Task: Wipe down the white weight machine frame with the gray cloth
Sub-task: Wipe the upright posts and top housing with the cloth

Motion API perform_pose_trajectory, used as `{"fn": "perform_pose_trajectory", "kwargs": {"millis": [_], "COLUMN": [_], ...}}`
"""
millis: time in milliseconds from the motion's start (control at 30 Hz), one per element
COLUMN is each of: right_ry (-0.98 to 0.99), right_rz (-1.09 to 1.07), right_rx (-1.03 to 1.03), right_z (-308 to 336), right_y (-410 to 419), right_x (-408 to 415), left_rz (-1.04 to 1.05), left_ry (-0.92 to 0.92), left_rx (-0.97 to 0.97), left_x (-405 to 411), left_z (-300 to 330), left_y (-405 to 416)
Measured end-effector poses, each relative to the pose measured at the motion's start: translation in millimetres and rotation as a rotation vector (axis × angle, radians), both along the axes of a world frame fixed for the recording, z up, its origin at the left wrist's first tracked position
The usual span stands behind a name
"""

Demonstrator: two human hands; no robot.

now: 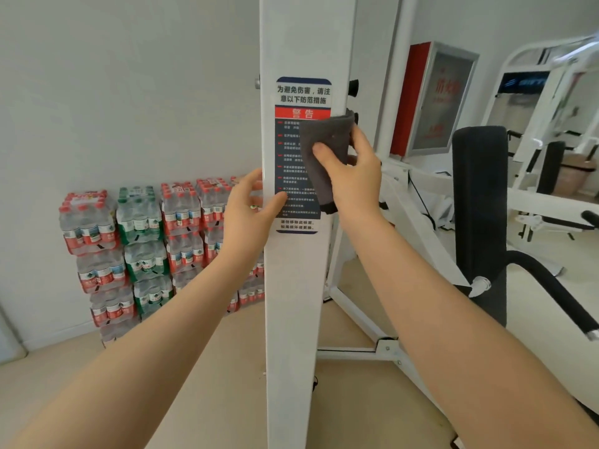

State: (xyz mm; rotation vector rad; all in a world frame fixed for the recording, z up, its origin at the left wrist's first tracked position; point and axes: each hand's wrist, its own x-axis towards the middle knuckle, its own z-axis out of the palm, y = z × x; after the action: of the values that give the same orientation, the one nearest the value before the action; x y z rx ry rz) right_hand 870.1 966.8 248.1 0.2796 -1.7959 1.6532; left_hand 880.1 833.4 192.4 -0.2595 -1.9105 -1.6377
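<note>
White weight machine frame [296,303] stands upright right in front of the person, its flat post running between the two outstretched arms. Right hand [351,171] holds the gray cloth [324,150] against the post, thumb pressed on the cloth's front and the other fingers curled round the post's far edge, so the cloth covers part of the warning sticker [296,102] under that hand. Cloth hangs in a fold down past the heel of the hand. Left hand [248,205] grips the opposite edge of the post, a little lower than the right hand, thumb lying across the sticker's lower part and the fingers wrapped behind the edge. Beyond the left hand, stacked packs of bottled water [129,241] sit on the floor against the wall. Past the right hand stand a black padded seat back [479,202], more white gym frames [547,131], and a red cabinet with a glass door [434,98] on the wall.
</note>
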Motion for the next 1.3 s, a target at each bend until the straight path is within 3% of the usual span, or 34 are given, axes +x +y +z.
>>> {"fn": "perform_pose_trajectory", "kwargs": {"millis": [233, 533, 733, 833, 1033, 1300], "right_ry": [-0.044, 0.139, 0.205, 0.227, 0.274, 0.385], "right_rz": [-0.067, -0.078, -0.048, -0.024, -0.08, -0.112], "right_rx": [0.061, 0.026, 0.034, 0.05, 0.083, 0.15], "right_z": [-36, 84, 157, 158, 91, 173], "right_y": [-5, -8, -4, -5, -4, -3], "right_x": [9, -15, -30, -29, -22, -37], "left_rz": [-0.04, -0.035, 0.079, 0.125, 0.059, 0.057], "left_ry": [0.091, 0.198, 0.285, 0.276, 0.276, 0.3], "left_rx": [-0.014, -0.025, 0.009, 0.007, -0.035, -0.145], "left_x": [-1, -14, -25, -25, -17, -22], "left_z": [26, 88, 135, 150, 155, 166], "left_y": [-6, 0, 9, 9, 4, -13]}}
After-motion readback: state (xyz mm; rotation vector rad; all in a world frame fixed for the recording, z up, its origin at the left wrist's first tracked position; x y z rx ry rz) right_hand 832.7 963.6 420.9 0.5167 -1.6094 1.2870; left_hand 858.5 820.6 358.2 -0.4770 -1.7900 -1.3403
